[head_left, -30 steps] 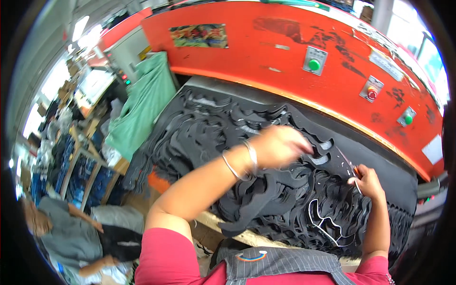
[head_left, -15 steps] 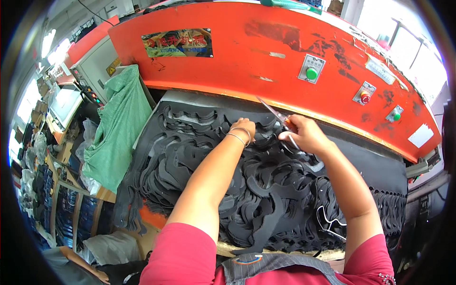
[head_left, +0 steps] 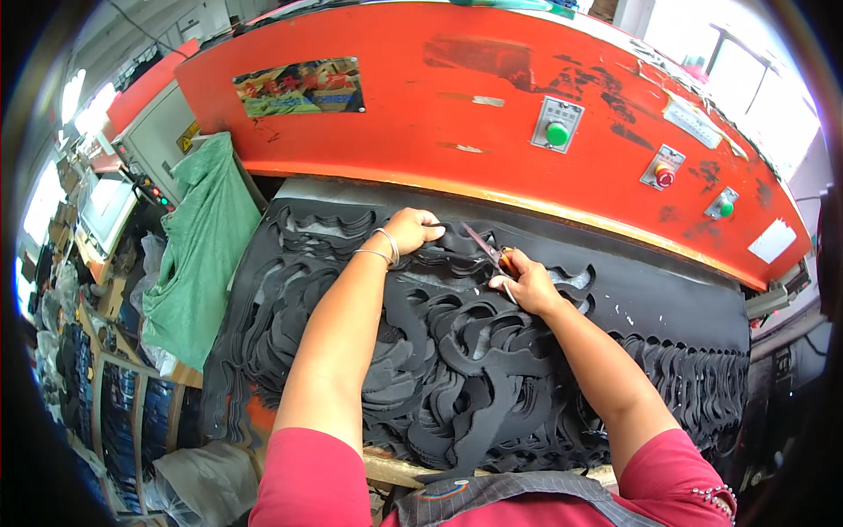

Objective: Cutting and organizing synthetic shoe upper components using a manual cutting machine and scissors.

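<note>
My right hand (head_left: 530, 283) is closed around a pair of scissors (head_left: 481, 243) with orange on the handles. The blades point up and left, over the cut black sheet near the far side of the table. To the left, my left hand (head_left: 411, 232) pinches an edge of the black sheet material (head_left: 452, 239), its fingertips close to the blades. Wavy black cut strips (head_left: 487, 413) lie heaped below and between my forearms. Whether the blades touch the material I cannot tell.
A red machine beam (head_left: 386, 132) with green and red buttons (head_left: 665, 177) spans the far side. Green cloth (head_left: 198, 246) hangs at the left. More wavy strips (head_left: 694, 386) stand in rows at the right. Shelving (head_left: 118, 422) stands at lower left.
My right hand has come nearer and lower with the scissors, bringing the blades down toward the sheet. My left hand has shifted slightly left. The whole view has moved a little.
</note>
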`<state>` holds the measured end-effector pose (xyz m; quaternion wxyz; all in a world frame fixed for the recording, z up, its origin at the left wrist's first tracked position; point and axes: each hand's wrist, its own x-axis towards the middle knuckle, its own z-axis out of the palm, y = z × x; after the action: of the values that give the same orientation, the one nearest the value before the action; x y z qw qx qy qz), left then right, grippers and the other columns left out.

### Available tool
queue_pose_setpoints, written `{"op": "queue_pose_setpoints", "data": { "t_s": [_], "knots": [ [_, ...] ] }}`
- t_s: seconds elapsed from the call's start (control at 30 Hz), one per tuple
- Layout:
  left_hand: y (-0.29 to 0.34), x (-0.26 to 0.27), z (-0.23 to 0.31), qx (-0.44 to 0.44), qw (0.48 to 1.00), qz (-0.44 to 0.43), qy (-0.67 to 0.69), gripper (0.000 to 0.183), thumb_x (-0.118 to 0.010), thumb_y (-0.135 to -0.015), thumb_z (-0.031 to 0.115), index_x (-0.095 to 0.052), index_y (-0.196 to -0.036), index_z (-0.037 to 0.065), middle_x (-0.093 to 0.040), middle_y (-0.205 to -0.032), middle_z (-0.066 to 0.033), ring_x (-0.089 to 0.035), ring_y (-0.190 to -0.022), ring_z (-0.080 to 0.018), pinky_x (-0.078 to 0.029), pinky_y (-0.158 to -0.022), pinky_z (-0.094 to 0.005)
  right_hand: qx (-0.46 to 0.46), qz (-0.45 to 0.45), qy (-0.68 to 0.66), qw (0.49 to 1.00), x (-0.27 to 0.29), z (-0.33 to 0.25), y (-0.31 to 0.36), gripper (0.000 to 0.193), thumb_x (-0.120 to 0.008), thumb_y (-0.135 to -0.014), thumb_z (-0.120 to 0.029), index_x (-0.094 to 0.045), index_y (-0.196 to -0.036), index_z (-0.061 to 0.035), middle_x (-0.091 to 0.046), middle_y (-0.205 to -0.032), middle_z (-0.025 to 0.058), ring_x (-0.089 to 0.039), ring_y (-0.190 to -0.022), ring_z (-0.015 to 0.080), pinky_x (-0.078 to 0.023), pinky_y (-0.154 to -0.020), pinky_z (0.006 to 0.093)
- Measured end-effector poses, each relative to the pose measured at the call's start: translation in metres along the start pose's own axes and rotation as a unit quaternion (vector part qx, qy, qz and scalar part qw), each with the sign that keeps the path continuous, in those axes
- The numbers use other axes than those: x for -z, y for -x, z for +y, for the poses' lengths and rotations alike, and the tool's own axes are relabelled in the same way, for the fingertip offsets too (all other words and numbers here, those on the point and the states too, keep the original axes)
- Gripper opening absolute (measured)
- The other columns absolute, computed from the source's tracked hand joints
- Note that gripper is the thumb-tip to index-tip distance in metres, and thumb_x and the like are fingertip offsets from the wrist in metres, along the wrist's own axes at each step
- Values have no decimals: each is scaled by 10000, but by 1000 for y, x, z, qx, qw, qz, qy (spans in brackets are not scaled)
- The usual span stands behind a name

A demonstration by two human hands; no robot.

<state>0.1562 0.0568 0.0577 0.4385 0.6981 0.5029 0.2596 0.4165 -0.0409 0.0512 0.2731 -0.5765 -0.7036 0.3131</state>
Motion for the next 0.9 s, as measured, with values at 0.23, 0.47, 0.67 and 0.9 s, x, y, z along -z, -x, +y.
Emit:
{"op": "queue_pose_setpoints", "data": {
  "t_s": [0.23, 0.47, 0.67, 0.9],
  "knots": [
    [-20, -11, 60, 20, 900, -219, -376, 706, -596, -721, 671, -696, -842, -17, -658, -856, -234, -635, -851, -342, -474, -782, -384, 41, -22, -51, 998, 2, 23, -8, 555, -756, -771, -365, -495, -1158, -63, -622, -850, 95, -585, -781, 167, -470, -726, 308],
    [-20, -23, 29, -41, 959, -158, -233, 284, -632, -844, 332, -687, -910, 61, -671, -800, -140, -629, -745, -215, -475, -724, -338, 29, -4, -60, 998, 6, 28, -13, 527, -726, -796, -371, -491, -1125, -33, -648, -956, 173, -647, -892, 289, -488, -789, 342],
    [-27, -8, 19, -20, 959, -208, -193, 249, -643, -830, 259, -656, -866, 13, -656, -773, -135, -605, -736, -195, -463, -697, -333, 6, -57, 17, 998, 31, -9, -20, 496, -700, -796, -431, -533, -1033, -28, -647, -973, 188, -623, -932, 374, -487, -782, 407],
    [-34, -28, 52, -85, 935, -128, -321, 211, -654, -788, 216, -619, -859, 21, -643, -856, -198, -625, -811, -349, -463, -730, -409, -8, -78, 369, 926, 91, -34, -12, 557, -660, -749, -547, -620, -1001, -52, -651, -991, 147, -621, -966, 320, -496, -797, 415]
  ]
}}
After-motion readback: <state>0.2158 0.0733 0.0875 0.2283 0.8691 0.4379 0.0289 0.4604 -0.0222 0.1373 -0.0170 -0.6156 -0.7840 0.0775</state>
